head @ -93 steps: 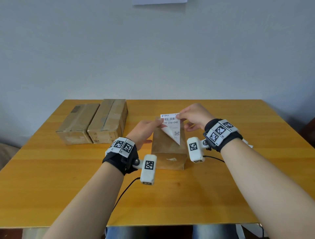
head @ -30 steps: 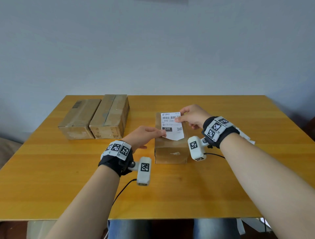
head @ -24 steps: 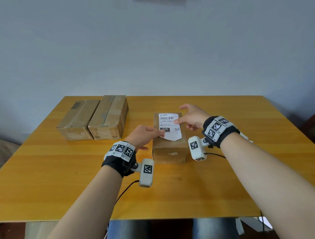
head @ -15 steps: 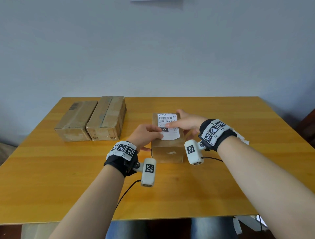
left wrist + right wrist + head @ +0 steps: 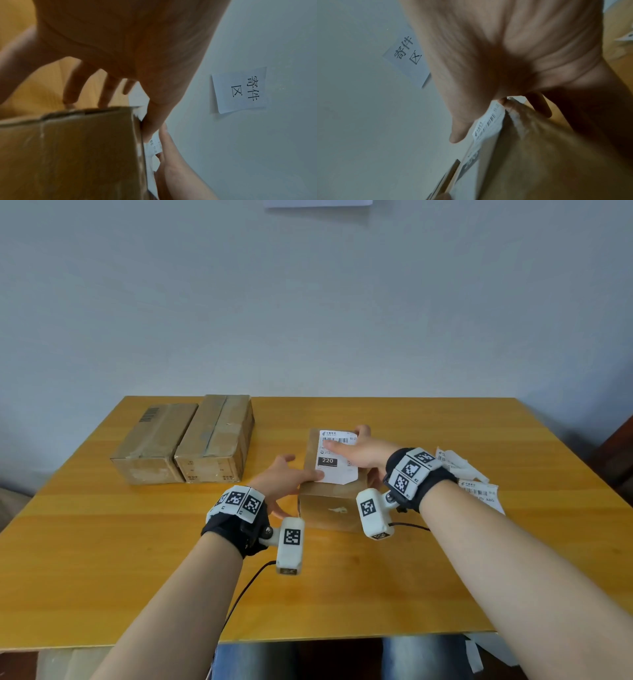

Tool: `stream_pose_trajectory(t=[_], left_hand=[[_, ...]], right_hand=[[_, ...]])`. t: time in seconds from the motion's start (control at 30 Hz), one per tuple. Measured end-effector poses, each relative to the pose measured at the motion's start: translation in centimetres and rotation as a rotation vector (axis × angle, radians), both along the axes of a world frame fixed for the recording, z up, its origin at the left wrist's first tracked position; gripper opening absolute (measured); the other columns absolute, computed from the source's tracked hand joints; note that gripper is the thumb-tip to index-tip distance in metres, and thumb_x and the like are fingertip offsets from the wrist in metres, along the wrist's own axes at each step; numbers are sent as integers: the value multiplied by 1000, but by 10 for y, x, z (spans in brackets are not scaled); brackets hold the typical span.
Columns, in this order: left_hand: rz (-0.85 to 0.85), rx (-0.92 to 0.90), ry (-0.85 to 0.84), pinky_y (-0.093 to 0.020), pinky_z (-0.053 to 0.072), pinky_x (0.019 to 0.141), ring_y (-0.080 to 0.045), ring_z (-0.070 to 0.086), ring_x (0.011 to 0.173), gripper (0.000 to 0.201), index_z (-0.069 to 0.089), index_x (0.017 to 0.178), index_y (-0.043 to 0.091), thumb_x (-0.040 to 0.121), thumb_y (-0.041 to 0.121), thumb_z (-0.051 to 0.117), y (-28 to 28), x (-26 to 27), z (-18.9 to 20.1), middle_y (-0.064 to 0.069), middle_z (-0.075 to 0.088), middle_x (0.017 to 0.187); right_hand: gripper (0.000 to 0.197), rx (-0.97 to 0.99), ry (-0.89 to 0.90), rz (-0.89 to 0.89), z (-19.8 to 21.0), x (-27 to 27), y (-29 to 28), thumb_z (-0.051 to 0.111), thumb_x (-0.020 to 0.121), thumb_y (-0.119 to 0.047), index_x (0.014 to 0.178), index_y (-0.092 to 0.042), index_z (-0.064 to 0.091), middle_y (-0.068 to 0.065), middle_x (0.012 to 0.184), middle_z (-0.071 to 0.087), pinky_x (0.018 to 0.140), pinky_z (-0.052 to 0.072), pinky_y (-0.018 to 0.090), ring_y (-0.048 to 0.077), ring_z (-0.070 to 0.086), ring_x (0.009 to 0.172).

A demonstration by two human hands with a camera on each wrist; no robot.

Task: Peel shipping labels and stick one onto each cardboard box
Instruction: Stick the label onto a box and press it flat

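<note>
Wooden table [image 5: 411, 570], pale wall [image 5: 308, 302], both hands flat pressing label [image 5: 337, 462] onto box [image 5: 325, 508]

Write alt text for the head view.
Both hands press a white shipping label flat onto a small cardboard box on a wooden table. Two more boxes sit to the left.
</note>
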State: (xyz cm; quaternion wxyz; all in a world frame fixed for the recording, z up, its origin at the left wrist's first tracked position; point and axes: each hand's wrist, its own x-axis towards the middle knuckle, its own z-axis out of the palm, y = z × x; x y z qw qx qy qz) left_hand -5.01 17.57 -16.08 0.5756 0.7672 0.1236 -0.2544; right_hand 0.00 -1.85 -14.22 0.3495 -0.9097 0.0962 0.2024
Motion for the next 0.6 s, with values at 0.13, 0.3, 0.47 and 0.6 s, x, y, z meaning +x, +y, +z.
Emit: stream_pose_trajectory(t=[0.13, 0.3, 0.47, 0.6], left_hand=[[-46, -6, 49, -66, 52, 101, -22, 63, 118, 55, 53, 147, 42, 95, 41, 74, 1, -6, 8, 5, 69, 127], [39, -151, -71, -30, 63, 64, -21, 75, 96, 64, 52, 147, 44, 92, 27, 80, 5, -4, 19, 0, 76, 117], [23, -48, -293, -50, 61, 97, -26, 72, 111, 78, 66, 130, 53, 57, 41, 92, 6, -1, 25, -2, 69, 130], [46, -8, -399, -44, 58, 99, -18, 62, 116, 59, 68, 127, 47, 76, 28, 90, 3, -1, 29, 0, 58, 132]], right_hand=[[100, 174, -21, -115, -5, -4, -1, 64, 87, -74, 157, -24, 13, 4, 123, 63, 101, 55, 49, 26, 65, 110], [76, 437, -39, -279, 0, -17, 3, 62, 93, -68, 141, -27, 20, 7, 108, 68, 62, 63, 46, 27, 73, 90], [71, 441, -255, -321, -14, -16, 2, 55, 94, -71, 144, -24, 36, 7, 141, 49, 72, 57, 40, 25, 63, 112], [67, 363, -523, -282, -26, -11, 0, 56, 89, -75, 136, -28, 48, 3, 143, 39, 105, 50, 48, 28, 49, 131]])
